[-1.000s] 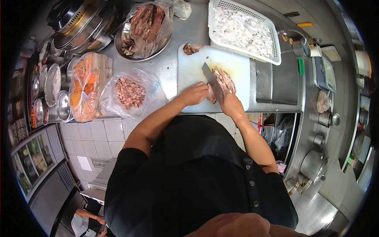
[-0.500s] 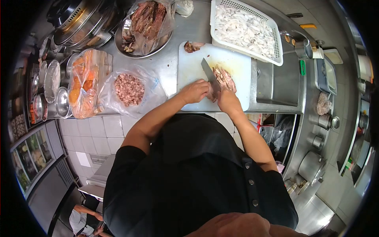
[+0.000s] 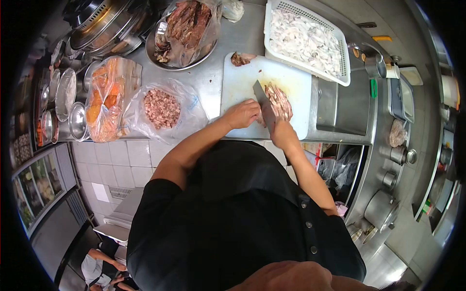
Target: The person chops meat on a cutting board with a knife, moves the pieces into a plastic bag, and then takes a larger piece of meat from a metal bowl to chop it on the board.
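Steel counter, cutting board (image 3: 238, 87) — right hand (image 3: 283, 134) fingers gripping knife (image 3: 262, 99); left hand (image 3: 241, 114) fingers curled on meat (image 3: 280, 102)

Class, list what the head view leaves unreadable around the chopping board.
1. Handle of the cleaver: head view, wrapped by the right hand.
2. Whatever the left hand presses: head view, covered by its fingers.
3. Kind of meat on the cutting board: head view, too small and blurred.
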Demonstrator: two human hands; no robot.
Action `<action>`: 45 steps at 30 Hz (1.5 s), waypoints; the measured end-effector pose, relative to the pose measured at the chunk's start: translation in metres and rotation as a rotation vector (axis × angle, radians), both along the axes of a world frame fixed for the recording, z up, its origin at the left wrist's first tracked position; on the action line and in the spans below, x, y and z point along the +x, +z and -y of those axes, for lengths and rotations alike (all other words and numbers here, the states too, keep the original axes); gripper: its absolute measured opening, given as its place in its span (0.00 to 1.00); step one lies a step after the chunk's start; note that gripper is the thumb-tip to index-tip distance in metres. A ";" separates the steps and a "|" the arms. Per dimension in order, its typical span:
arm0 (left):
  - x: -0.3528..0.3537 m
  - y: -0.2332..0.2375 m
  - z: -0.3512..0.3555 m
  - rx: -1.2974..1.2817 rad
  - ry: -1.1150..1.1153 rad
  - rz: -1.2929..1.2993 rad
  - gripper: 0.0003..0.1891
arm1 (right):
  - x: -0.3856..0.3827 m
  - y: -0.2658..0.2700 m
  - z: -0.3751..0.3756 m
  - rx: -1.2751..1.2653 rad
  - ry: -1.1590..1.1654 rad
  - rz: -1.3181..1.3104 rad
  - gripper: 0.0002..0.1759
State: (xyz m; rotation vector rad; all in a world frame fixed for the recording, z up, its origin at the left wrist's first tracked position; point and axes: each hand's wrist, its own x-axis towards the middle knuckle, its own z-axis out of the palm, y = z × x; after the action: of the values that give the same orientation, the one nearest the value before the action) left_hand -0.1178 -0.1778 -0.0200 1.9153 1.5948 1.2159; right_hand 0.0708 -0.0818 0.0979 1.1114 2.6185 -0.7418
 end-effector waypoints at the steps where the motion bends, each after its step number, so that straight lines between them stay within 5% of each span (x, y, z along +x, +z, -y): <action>1: 0.000 -0.002 -0.001 0.014 0.011 -0.004 0.08 | 0.006 -0.003 0.005 -0.022 -0.041 0.021 0.14; 5: -0.001 0.000 0.000 -0.019 -0.006 -0.030 0.09 | -0.010 -0.038 0.016 0.057 -0.058 -0.183 0.13; 24: -0.001 -0.008 -0.001 0.009 0.027 0.044 0.05 | -0.017 -0.013 -0.005 -0.017 -0.048 -0.048 0.18; 33: -0.001 -0.010 -0.002 -0.082 0.011 -0.038 0.03 | -0.026 -0.027 -0.010 0.028 -0.091 -0.188 0.15; 41: 0.014 0.000 -0.006 -0.117 0.041 -0.012 0.28 | 0.093 0.004 -0.040 0.205 -0.357 -0.033 0.13; 45: 0.022 -0.003 -0.043 -0.131 -0.015 -0.005 0.25 | 0.099 -0.021 -0.036 0.213 -0.336 -0.002 0.11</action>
State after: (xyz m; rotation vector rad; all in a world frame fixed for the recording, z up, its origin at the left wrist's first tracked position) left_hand -0.0958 -0.1343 -0.0227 1.8461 1.6180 1.0741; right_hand 0.1702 -0.0461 0.0766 1.6384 2.5897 -0.5268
